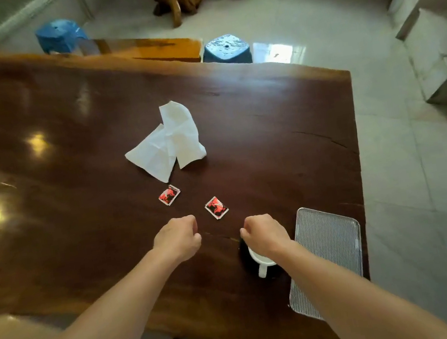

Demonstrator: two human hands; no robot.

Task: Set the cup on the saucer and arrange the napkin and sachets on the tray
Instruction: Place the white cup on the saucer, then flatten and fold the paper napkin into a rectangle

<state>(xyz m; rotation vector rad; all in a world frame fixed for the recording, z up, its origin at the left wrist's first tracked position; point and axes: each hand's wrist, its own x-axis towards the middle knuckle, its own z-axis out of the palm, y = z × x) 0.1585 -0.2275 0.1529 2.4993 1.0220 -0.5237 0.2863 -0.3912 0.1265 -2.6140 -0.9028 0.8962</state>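
Cup: white cup (256, 258) stands upright near the surface's near right part, handle turned toward the person, its top hidden under the right hand.
Saucer: a dark round saucer (244, 256) lies under the cup, hard to tell from the dark wood.
Right hand: right hand (265, 234) sits directly over the cup's mouth, fingers (246, 232) curled downward; whether they grip the rim or only hover, I cannot tell.
Left hand: left hand (179, 237) is closed in a loose fist beside it, fingers tucked under, nothing seen in it, held just above the wood.
Tray: silver mesh tray (330, 258) lies flat just right of the cup, near the surface's right edge, nothing on it.
Sachets: near sachet (216, 207), red and black, lies just beyond the gap between the hands; far sachet (169, 195) lies a little farther and to the left. Both flat on the wood, apart from each other.
Napkin: white napkin (167, 143), crumpled and partly unfolded, lies beyond the sachets, well apart from the tray.
Surface: glossy dark wooden surface (39, 170) with light reflections at left.
Beyond: blue stool (227, 50) on a pale tiled floor (391, 156).
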